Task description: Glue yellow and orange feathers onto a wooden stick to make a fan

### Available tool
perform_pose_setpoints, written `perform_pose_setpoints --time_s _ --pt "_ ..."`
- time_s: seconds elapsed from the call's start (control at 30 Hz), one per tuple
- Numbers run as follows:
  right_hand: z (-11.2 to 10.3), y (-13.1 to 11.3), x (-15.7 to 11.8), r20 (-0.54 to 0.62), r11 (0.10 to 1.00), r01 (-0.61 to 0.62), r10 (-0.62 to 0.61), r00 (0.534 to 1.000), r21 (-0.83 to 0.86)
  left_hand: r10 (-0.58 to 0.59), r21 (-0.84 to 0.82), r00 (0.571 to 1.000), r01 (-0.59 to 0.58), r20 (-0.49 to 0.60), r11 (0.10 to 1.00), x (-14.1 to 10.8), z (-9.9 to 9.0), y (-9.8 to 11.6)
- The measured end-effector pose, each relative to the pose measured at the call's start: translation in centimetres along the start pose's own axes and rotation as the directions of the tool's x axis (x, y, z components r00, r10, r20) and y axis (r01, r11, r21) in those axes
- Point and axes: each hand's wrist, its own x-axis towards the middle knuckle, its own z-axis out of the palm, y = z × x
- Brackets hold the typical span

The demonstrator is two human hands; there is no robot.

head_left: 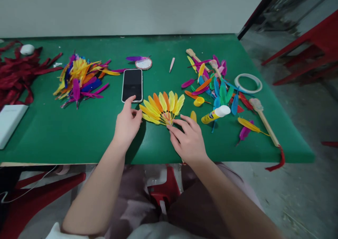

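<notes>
A fan of yellow and orange feathers (165,105) lies on the table in front of me, its quills meeting at a whitish base. My right hand (188,138) is at that base, with its thumb and fingers gripping the lower right edge; the palm hides what is below. My left hand (128,123) has its index finger stretched onto the lower edge of a phone (132,86) with a dark screen. Its thumb comes close to the fan's left feathers, and its other fingers are bent with nothing visible in them.
An uncapped glue stick (211,116) and its yellow cap (199,101) are right of the fan, near loose feathers (223,91), a tape roll (248,83) and a wooden stick with a red tassel (268,126). Leftward lie a feather pile (81,77), dark red ribbons (18,73) and a white box (10,123).
</notes>
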Motion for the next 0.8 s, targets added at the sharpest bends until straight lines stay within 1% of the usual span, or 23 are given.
perform_pose_setpoints --time_s 0.03,0.17,0.23,0.47,0.67,0.8 --pt "-0.01 -0.03 0.03 -0.003 1.0 0.001 -0.001 1.0 -0.004 -0.006 -0.005 1.0 0.006 0.006 1.0 -0.05 0.01 0.05" --pt "-0.07 -0.12 0.12 -0.008 1.0 0.011 -0.011 1.0 -0.004 -0.047 -0.082 0.993 0.055 0.104 0.995 -0.27 0.3 0.41" --pt "-0.07 -0.09 0.12 -0.004 1.0 0.005 -0.005 1.0 0.007 -0.051 -0.109 0.991 0.064 0.121 0.992 -0.3 0.48 0.54" --pt "0.02 0.09 -0.05 -0.012 1.0 0.012 -0.012 1.0 0.019 -0.064 -0.146 0.99 0.082 0.123 0.986 -0.14 0.69 0.49" --pt "-0.14 0.04 -0.11 -0.107 1.0 -0.001 0.0 0.994 -0.011 -0.075 -0.147 0.99 0.093 0.119 0.985 -0.21 0.74 0.52" --pt "-0.2 0.04 -0.1 -0.099 0.999 0.019 -0.023 0.995 -0.041 -0.069 -0.154 0.99 0.088 0.121 0.984 -0.24 0.8 0.52"
